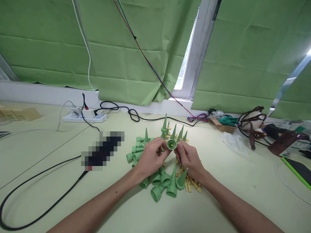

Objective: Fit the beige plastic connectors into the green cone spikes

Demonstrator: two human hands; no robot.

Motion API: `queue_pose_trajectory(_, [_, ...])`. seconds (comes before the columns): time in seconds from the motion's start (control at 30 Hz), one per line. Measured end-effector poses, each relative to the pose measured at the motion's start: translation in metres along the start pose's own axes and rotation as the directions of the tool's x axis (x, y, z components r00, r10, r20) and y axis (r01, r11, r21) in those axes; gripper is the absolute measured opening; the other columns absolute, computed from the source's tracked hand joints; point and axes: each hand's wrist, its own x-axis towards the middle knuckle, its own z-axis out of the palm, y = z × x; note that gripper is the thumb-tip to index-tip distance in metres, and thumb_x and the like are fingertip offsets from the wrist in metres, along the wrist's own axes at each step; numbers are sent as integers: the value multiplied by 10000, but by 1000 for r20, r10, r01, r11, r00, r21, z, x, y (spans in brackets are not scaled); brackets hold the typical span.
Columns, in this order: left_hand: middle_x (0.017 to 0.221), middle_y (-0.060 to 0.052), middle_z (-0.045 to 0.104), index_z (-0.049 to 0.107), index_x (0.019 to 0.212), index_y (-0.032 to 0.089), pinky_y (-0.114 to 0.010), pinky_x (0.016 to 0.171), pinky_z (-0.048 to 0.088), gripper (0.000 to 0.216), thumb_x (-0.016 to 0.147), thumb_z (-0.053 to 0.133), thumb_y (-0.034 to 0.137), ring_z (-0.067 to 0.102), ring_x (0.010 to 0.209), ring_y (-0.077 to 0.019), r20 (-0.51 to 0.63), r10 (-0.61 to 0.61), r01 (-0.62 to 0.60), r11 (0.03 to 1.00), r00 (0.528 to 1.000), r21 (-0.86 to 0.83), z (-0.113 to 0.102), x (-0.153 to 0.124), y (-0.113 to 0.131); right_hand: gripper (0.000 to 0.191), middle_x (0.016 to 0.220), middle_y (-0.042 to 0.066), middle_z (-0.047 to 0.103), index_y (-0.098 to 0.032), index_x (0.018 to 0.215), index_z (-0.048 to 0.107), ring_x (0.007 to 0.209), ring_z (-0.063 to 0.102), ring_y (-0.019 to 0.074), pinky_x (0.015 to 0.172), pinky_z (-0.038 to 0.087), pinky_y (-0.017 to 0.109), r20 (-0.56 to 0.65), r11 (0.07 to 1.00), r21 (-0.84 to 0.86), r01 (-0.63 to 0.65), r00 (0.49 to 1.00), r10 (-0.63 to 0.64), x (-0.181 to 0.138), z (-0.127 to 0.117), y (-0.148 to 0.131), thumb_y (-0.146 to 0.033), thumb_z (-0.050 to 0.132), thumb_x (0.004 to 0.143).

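My left hand is closed around a green plastic cone, whose round open end faces me. Inside that opening a small bit of yellow shows. At the cone's right edge my right hand is closed in a pinch; whatever its fingertips hold is hidden. Green cones lie and stand around both hands, with a tall upright one behind and a tilted one in front. Small yellow pegs lie in a heap under my right forearm and wrist.
A blurred-out dark object with a black cable lies to the left. Behind it sits a white power strip. At the back right are a cardboard box, plastic wrap and a bag. A green-edged tablet lies far right.
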Motion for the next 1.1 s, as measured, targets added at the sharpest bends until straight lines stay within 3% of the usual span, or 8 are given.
queue_pose_trajectory(0.23, [701,-3,553,600,732,167,-238,522,334,278,911,519,363,450,596,-123,91,-137,150,976,986,-161,-2,3,3,367,597,-28,451,-213,718,462,511,425,119,509,357,250,-32,999,-24,39,999,-40,0,-1,-1,-388,345,1019])
queue_pose_trajectory(0.4, [491,45,413,554,740,177,-230,433,242,426,926,439,542,343,431,-98,221,-305,373,827,926,-421,1,3,-3,328,599,-28,459,-211,773,525,508,431,120,504,353,248,-38,999,-15,49,998,-50,1,-3,-2,-380,375,1011])
queue_pose_trajectory(0.53, [465,28,419,478,625,175,-228,410,219,511,893,456,609,360,419,-94,241,-381,451,744,892,-493,0,3,-3,307,606,-26,479,-208,776,545,509,436,115,515,358,246,-18,997,-32,71,997,-71,2,-3,-4,-356,402,1005])
queue_pose_trajectory(0.83, [496,59,359,555,737,171,-192,420,204,448,871,523,597,324,436,-73,292,-339,447,712,894,-541,-3,4,2,307,595,-42,440,-209,792,496,503,411,108,511,341,240,17,999,-13,52,999,-51,0,-3,0,-378,369,1015])
queue_pose_trajectory(1.1, [539,62,331,568,778,168,-178,427,222,408,892,529,557,348,469,-65,264,-318,413,718,911,-560,-4,4,3,287,610,-44,457,-213,855,485,512,431,110,523,350,242,27,999,-22,32,999,-32,-2,-2,1,-401,346,1021])
